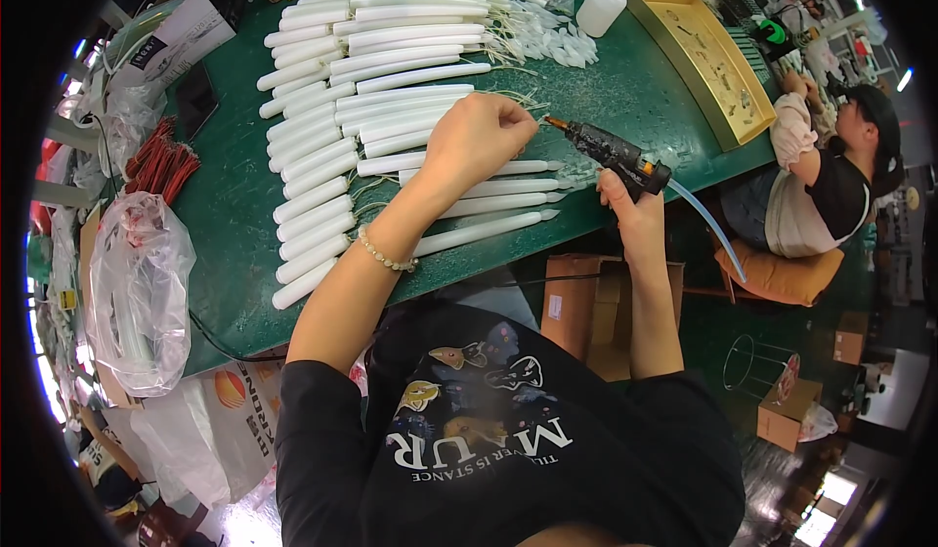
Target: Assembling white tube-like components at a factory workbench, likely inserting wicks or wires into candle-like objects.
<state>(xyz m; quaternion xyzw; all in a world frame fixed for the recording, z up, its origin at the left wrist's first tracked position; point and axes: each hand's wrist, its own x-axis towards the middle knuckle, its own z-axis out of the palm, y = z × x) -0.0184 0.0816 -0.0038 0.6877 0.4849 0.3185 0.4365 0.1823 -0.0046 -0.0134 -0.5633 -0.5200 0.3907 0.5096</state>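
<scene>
Holding the black glue gun (608, 147), the right grip (637, 217) aims it at the pinched left grip (479, 142) (can't tell what's in there), white sticks (422, 77) rowed beside that one, probably for easy reach.

Green table (234, 303): white sticks (398, 61), gold tray (746, 131), bottle (602, 8).

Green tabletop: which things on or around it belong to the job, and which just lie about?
In use, apparently:
black glue gun, in the right hand
white candle-shaped sticks
translucent flame-shaped tips

Probably lying about:
flat black rectangular device
white cardboard carton
small brown cardboard box
</scene>
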